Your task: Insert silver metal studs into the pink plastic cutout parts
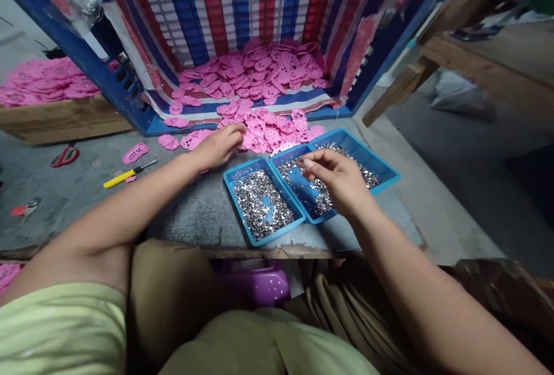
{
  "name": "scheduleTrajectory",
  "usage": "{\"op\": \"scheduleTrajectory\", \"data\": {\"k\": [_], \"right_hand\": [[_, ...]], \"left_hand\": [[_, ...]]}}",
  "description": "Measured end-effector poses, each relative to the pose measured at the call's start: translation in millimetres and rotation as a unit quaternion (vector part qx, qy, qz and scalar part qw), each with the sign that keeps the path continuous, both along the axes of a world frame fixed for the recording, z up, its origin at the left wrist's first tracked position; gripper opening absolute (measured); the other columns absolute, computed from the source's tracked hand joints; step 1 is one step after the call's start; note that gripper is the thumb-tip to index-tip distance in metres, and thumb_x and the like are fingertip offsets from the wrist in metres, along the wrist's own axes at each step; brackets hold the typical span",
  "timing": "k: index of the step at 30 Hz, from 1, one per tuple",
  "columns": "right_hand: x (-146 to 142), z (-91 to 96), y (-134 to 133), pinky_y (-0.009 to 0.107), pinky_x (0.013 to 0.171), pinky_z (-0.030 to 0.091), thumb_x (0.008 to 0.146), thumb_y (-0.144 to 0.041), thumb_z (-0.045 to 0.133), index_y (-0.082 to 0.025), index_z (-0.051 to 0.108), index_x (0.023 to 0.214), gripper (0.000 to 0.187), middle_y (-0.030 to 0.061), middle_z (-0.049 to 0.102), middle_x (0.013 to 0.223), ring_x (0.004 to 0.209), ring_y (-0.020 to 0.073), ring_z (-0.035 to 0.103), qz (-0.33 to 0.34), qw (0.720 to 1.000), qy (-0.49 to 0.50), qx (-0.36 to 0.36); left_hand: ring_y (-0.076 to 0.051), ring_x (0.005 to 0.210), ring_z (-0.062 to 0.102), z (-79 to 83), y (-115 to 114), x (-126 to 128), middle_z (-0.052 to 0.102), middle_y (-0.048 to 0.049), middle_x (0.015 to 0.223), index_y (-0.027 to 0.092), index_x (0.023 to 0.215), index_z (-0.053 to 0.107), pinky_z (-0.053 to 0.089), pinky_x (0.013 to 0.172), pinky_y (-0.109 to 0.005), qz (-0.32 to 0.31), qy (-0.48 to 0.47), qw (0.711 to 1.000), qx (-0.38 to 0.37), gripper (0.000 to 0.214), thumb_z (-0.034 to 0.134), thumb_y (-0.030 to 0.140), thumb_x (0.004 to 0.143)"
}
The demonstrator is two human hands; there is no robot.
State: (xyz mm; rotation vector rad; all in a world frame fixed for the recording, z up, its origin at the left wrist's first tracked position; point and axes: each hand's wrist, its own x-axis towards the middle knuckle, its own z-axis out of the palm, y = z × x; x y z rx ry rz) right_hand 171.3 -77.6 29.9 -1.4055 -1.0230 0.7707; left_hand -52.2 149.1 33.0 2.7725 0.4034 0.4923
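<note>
My left hand (223, 145) is at the front edge of a loose heap of pink flat plastic pieces (270, 127). Its fingers are bent and drawn together against the heap; whatever is under the fingertips is hidden. Over the blue plastic trays, my right hand (335, 176) has thumb and fingertips pinched, and anything between them is too small to name. Small shiny metal bits cover much of the left tray (259, 242), the middle tray (298, 182) and the right tray (390, 177).
Behind the heap, a blue crate (355, 89) lined with striped cloth (240, 6) holds many more pink pieces. A cardboard box (64, 121) of them stands left. Red-handled scissors (66, 156), a yellow-handled tool (123, 177) and keys (26, 209) lie on the worktable (182, 207).
</note>
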Motion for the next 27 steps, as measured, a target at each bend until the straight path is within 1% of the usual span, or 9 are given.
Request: {"op": "scheduleTrajectory", "data": {"k": [4,7,11,14,17,19,23,25,27], "right_hand": [[-2.6,-7.0,7.5,0.038,0.084,0.054,0.079,-0.042,0.077,-0.021,0.069,0.104,0.033,0.0072,0.069,0.114,0.090,0.0189,0.064,-0.005,0.999,-0.050,-0.009],[-8.2,-5.7,9.0,0.032,0.066,0.054,0.075,-0.045,0.083,-0.020,0.066,0.082,0.031,0.0025,0.067,0.081,0.068,0.0153,0.060,0.063,0.997,0.016,-0.041],[-20.2,-1.5,10.3,0.024,0.047,0.046,0.063,-0.047,0.092,-0.019,0.061,0.071,0.043,-0.0034,0.059,0.061,0.048,0.0093,0.052,0.041,0.984,0.174,-0.030],[-28.8,-3.5,13.3,0.020,0.049,0.050,0.056,-0.048,0.097,-0.018,0.058,0.069,0.051,-0.0052,0.058,0.057,0.046,0.0078,0.055,0.010,0.965,0.262,-0.020],[-37.0,-10.3,16.4,0.019,0.049,0.052,0.049,-0.050,0.098,-0.018,0.057,0.069,0.056,-0.0052,0.060,0.057,0.047,0.0079,0.057,-0.014,0.952,0.305,-0.001],[-42.2,-15.3,17.5,0.019,0.050,0.052,0.047,-0.053,0.098,-0.018,0.058,0.070,0.058,-0.0037,0.063,0.060,0.047,0.0083,0.058,-0.015,0.952,0.304,0.012],[-37.4,-13.3,16.1,0.026,0.057,0.055,0.062,-0.062,0.090,-0.019,0.061,0.074,0.053,-0.0003,0.066,0.065,0.052,0.0123,0.061,0.045,0.982,0.184,-0.013],[-18.9,-3.0,12.8,0.030,0.065,0.056,0.079,-0.060,0.080,-0.018,0.066,0.079,0.044,0.0039,0.069,0.071,0.063,0.0173,0.067,0.074,0.994,0.000,-0.076],[8.2,10.1,8.0,0.033,0.075,0.055,0.090,-0.047,0.073,-0.017,0.072,0.093,0.030,0.0099,0.074,0.089,0.082,0.0223,0.071,0.004,0.952,-0.264,-0.158]], "left_hand": [[-0.027,0.123,0.059,18.2,-44.4,10.0,0.065,-0.0148,0.130,0.022,0.085,0.063,0.045,0.108,-0.045,-0.098,-0.050,0.989,-0.099,0.009,0.057,0.027,0.090],[-0.028,0.123,0.059,19.2,-75.7,21.6,0.067,-0.0131,0.126,0.022,0.082,0.064,0.045,0.110,-0.046,-0.099,-0.098,0.964,-0.227,0.006,0.069,0.025,0.083],[-0.024,0.117,0.063,6.7,-109.0,37.9,0.058,-0.0114,0.141,0.027,0.117,0.061,0.053,0.097,-0.037,0.010,-0.267,0.839,-0.475,0.049,0.083,0.029,0.073],[-0.018,0.109,0.065,0.8,-126.1,49.7,0.044,-0.0102,0.158,0.035,0.138,0.047,0.054,0.091,-0.031,0.051,-0.317,0.751,-0.577,0.080,0.088,0.028,0.070],[-0.016,0.115,0.062,2.3,-134.1,57.2,0.041,-0.0057,0.160,0.038,0.140,0.044,0.053,0.094,-0.028,0.086,-0.367,0.706,-0.600,0.085,0.088,0.019,0.069],[-0.017,0.115,0.063,4.4,-135.5,58.9,0.055,-0.0063,0.146,0.030,0.129,0.054,0.054,0.094,-0.028,0.092,-0.358,0.675,-0.639,0.065,0.084,0.017,0.073],[-0.017,0.089,0.071,3.9,-133.7,57.0,0.071,-0.0078,0.093,0.015,0.094,0.061,0.061,0.087,-0.032,0.093,-0.290,0.613,-0.729,0.011,0.069,0.017,0.086],[-0.016,0.075,0.071,2.0,-131.0,54.5,0.070,-0.0068,0.083,0.014,0.091,0.060,0.063,0.080,-0.034,0.153,-0.289,0.596,-0.734,0.004,0.063,0.014,0.089],[-0.017,0.066,0.071,-0.1,-128.1,51.6,0.071,-0.0075,0.081,0.015,0.094,0.059,0.064,0.072,-0.037,0.218,-0.278,0.592,-0.724,0.004,0.059,0.013,0.091]]}}
